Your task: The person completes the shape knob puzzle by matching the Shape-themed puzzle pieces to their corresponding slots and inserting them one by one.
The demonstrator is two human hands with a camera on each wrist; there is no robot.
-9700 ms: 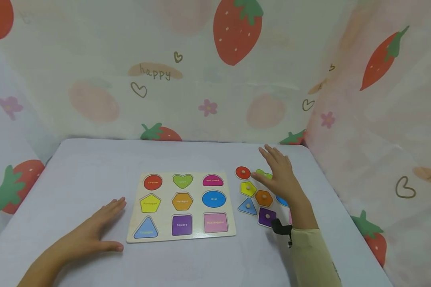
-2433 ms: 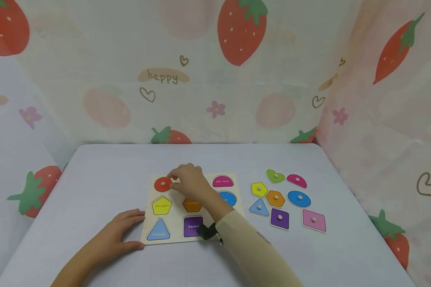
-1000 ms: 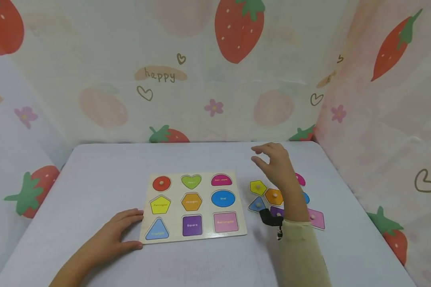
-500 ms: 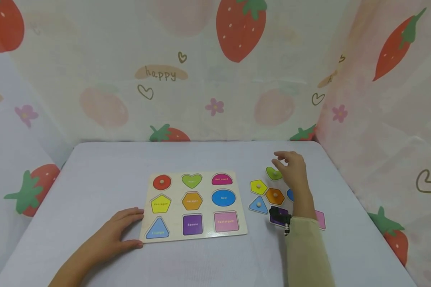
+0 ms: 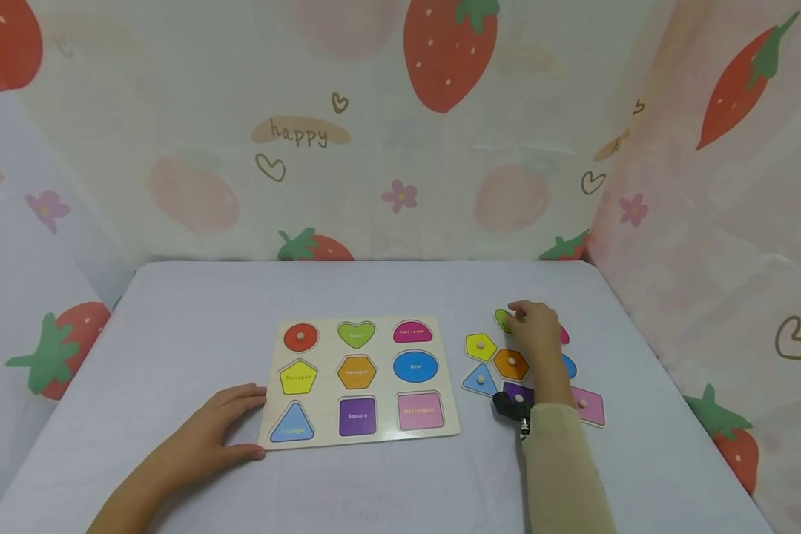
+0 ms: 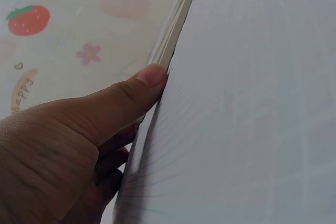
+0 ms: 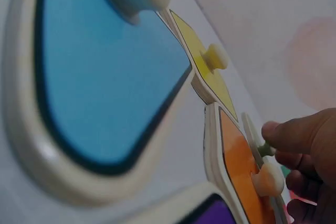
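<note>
My right hand point(image 5: 538, 331) is over the green heart puzzle piece point(image 5: 501, 320), thumb and forefinger at its knob. Seen from the right wrist, thumb and finger of that hand point(image 7: 302, 150) pinch the small knob point(image 7: 265, 149); most of the heart hides behind the orange hexagon piece point(image 7: 236, 156). At the left, my left hand point(image 5: 207, 423) rests on the table, thumb and fingertips touching the left edge of the wooden shape board point(image 5: 320, 437). The left wrist view has its thumb point(image 6: 131, 93) against the board's edge. A red circle piece point(image 5: 292, 343) with a knob sits in the board's circle spot.
Around my right hand lie a yellow pentagon point(image 5: 472, 344), a blue triangle point(image 5: 474, 384), a purple square point(image 5: 527, 390) and a pink rectangle point(image 5: 592, 409). My right arm partly covers the blue oval point(image 5: 569, 366) and magenta half round point(image 5: 564, 336).
The red circle piece has gone from the right-hand group into the board. Since then my right hand has moved back right and come down onto the heart piece. The left hand now touches the board.
</note>
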